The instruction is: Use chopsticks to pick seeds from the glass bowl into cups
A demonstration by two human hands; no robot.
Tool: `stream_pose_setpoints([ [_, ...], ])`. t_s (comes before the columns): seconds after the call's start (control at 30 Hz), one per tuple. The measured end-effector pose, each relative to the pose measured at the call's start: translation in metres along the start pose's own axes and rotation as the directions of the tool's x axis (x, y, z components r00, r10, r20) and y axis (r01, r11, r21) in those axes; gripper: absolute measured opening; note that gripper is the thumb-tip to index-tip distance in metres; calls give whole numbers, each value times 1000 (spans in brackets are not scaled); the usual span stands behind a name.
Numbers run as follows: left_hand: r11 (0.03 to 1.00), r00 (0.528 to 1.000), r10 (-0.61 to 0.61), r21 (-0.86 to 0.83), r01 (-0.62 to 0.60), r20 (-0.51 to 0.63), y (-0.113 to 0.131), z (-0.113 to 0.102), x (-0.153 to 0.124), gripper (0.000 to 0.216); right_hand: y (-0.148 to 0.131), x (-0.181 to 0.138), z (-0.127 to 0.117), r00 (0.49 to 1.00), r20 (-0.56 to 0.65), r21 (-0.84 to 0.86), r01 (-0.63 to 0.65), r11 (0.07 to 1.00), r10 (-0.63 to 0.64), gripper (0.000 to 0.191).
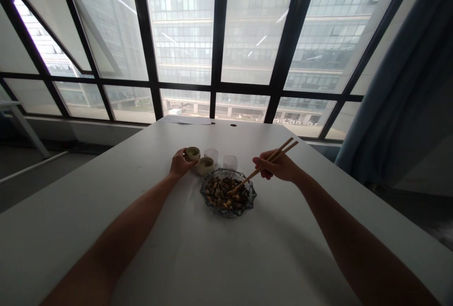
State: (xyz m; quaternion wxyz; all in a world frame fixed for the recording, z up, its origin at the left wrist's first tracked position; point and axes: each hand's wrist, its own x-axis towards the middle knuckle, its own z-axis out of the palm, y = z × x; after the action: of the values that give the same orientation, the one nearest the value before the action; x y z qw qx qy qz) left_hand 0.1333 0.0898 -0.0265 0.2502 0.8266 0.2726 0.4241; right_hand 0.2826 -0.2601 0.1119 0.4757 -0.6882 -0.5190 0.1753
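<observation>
Right hand [274, 165]: gripping chopsticks [249, 176], right of centre
Left hand [180, 162]: grasping cup [192, 154]
Glass bowl [253, 195]: pieces [220, 193] remain; cup contents unclear

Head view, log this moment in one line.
left hand: around farther tan cup | right hand: holding chopsticks | chopsticks: lower ends among pieces in glass bowl

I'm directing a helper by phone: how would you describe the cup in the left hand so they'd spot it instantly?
On the white table before the windows, find the scalloped glass bowl. Just beyond its left side stands a small tan cup. The target cup is the similar one farther left, and only it is gripped by the left hand.
</observation>
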Motion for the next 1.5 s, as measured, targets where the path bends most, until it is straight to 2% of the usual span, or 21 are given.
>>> stream_pose_setpoints([
  [0.1, 1000, 1000, 0, 17, 0, 0, -2, 1, 1, 71, -6, -4, -5, 996, 86, -29, -13, 999, 15, 53],
  [0.33, 1000, 1000, -11, 12, 11, 22, -3, 2, 1, 69, -6, -5, 0, 985, 168, -76, -17, 997, 30, 46],
  [0.6, 999, 998, -45, 3, 45, 36, -3, 2, 0, 70, -10, -6, 4, 980, 194, -69, -22, 997, 35, 46],
  [0.83, 997, 996, -71, 22, 70, 56, -1, 2, 0, 69, -1, -2, -1, 994, 95, 28, -57, 998, 54, 51],
  [0.93, 992, 989, -124, 34, 122, 83, 0, 2, 0, 76, 13, 4, -6, 997, -23, 185, -63, 981, 68, 52],
  [1.03, 989, 984, -149, 29, 147, 97, 1, 3, 0, 81, 25, 11, -14, 979, -171, 409, -31, 912, 110, 50],
  [1.17, 997, 992, -76, 18, 75, 96, 2, 2, 1, 74, 32, 14, -26, 963, -213, 571, -15, 821, 166, 42],
  [1.37, 995, 991, -97, 11, 96, 96, 4, -1, -1, 67, 30, 14, -29, 964, -197, 626, -17, 779, 179, 43],
  [1.5, 998, 1000, -11, -63, 13, 18, 1, 0, -2, 70, 26, 13, -23, 946, -313, 521, 93, 849, 88, 48],
])
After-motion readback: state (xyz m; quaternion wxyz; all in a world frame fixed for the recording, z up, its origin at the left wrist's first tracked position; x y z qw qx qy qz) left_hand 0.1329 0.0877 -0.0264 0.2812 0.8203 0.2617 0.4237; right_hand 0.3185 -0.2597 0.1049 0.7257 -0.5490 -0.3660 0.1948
